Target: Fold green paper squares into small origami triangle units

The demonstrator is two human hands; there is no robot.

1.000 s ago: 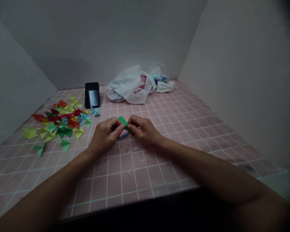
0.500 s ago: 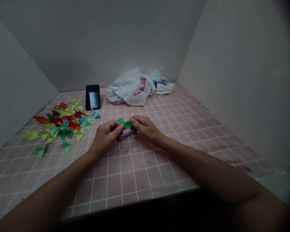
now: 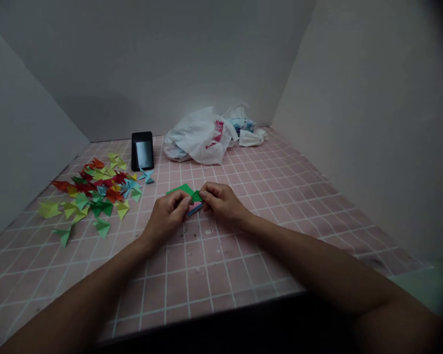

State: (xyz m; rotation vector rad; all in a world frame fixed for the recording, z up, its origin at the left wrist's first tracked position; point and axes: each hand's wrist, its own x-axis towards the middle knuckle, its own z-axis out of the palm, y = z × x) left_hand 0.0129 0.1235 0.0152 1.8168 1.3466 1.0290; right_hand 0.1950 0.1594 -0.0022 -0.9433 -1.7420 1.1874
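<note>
Folded green origami paper pinched between left hand and right hand, both grips closed on it, pink-and-blue paper seen just below it, paper triangles heaped to its left, black phone and white plastic bag set beyond it, on a pink-tiled desk

Left arm: comes in from the lower left, slanting up toward the centre.
Right arm: comes in from the lower right, lying flatter.
Left hand: back upward, fingers curled in a pinch.
Right hand: back upward, fingers curled in a pinch, turned toward the left hand.
Fingertips: both hands' just apart, at the centre.
</note>
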